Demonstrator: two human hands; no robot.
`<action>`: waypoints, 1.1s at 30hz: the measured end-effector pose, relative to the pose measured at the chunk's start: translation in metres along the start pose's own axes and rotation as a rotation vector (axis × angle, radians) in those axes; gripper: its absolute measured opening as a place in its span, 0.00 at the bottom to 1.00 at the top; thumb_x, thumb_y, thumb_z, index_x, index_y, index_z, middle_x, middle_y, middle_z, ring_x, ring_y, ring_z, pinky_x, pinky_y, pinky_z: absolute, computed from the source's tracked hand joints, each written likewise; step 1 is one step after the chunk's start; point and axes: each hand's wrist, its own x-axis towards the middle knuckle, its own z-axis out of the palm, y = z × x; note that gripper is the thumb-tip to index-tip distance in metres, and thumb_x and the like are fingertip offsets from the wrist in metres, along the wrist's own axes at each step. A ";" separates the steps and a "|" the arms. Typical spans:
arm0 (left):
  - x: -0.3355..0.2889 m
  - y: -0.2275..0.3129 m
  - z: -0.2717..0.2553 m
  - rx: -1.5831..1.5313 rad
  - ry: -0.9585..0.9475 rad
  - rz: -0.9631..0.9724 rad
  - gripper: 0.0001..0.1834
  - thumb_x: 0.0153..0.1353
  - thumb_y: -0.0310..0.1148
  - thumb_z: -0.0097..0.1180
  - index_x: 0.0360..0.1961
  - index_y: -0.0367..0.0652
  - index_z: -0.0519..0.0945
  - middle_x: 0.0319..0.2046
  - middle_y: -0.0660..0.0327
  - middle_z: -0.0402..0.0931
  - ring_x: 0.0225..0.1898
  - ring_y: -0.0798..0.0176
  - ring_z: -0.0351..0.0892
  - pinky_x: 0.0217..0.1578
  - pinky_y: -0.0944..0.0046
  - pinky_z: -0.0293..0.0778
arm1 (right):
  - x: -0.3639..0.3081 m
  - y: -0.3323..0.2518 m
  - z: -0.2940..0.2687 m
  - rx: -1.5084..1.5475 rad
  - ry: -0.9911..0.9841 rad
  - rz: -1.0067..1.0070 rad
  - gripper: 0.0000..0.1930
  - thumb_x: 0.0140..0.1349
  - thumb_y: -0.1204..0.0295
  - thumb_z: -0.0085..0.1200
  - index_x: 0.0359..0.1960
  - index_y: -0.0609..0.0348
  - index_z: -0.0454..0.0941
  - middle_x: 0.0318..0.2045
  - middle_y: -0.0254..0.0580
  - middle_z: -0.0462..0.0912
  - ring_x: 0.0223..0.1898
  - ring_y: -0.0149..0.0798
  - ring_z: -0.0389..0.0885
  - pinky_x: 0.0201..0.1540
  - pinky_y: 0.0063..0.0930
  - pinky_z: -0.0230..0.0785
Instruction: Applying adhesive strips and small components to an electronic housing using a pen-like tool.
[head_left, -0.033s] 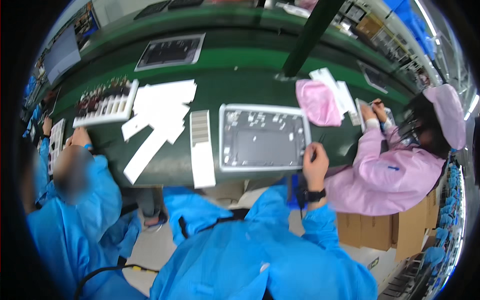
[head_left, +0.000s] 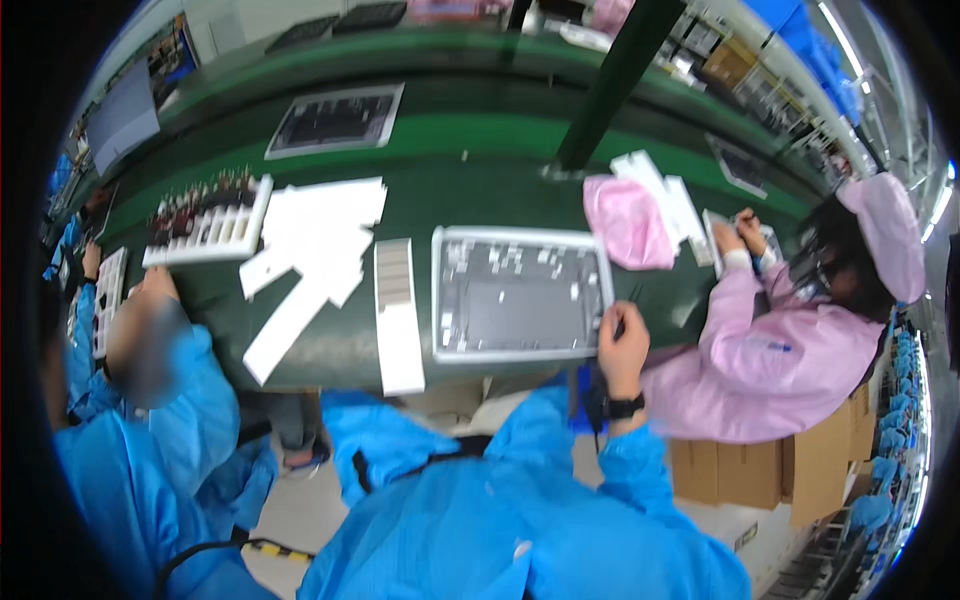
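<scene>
My right hand, with a dark band at its wrist, is closed round a pair of dark tweezers. Their tips point up and away from me. The hand rests at the right edge of a white-rimmed dark grey panel, which looks like a device shell. Small white and silvery pieces dot its upper part and left side. Left of the panel lies a white strip with grey labels at its far end. My left hand is not in view.
White sheets lie piled to the left, beside a white slotted rack. A pink cloth and paper strips are at the right. A green post rises behind. Co-workers sit on both sides, the right one in pink.
The whole scene sits slightly lower in the picture, as the view has shifted. My right hand keeps its place at the panel's edge, still holding the tweezers.
</scene>
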 end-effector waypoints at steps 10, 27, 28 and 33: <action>0.058 0.030 -0.020 -0.212 0.244 0.567 0.20 0.68 0.43 0.50 0.47 0.34 0.75 0.42 0.52 0.75 0.41 0.59 0.76 0.41 0.56 0.74 | -0.030 -0.012 -0.012 -0.057 0.021 0.025 0.04 0.59 0.74 0.55 0.34 0.60 0.77 0.30 0.50 0.79 0.33 0.54 0.80 0.36 0.40 0.72; 0.005 0.176 -0.140 -0.175 0.132 0.556 0.24 0.66 0.52 0.51 0.40 0.37 0.78 0.38 0.51 0.74 0.36 0.57 0.74 0.37 0.52 0.74 | -0.002 0.004 -0.026 0.349 -0.019 0.342 0.14 0.73 0.67 0.46 0.54 0.58 0.77 0.23 0.30 0.74 0.25 0.22 0.68 0.30 0.17 0.62; -0.023 0.157 -0.157 -0.080 -0.020 0.218 0.17 0.66 0.44 0.49 0.35 0.40 0.79 0.38 0.51 0.76 0.38 0.55 0.75 0.37 0.45 0.72 | 0.003 -0.014 -0.027 0.389 0.053 0.350 0.15 0.74 0.65 0.45 0.55 0.58 0.77 0.21 0.28 0.73 0.23 0.19 0.64 0.27 0.15 0.56; -0.097 0.009 -0.074 0.548 -0.414 -0.454 0.07 0.61 0.27 0.55 0.40 0.37 0.80 0.37 0.55 0.81 0.39 0.54 0.81 0.44 0.59 0.74 | 0.012 -0.070 -0.013 0.519 0.051 0.241 0.19 0.76 0.61 0.39 0.48 0.63 0.78 0.21 0.26 0.71 0.22 0.18 0.64 0.25 0.13 0.54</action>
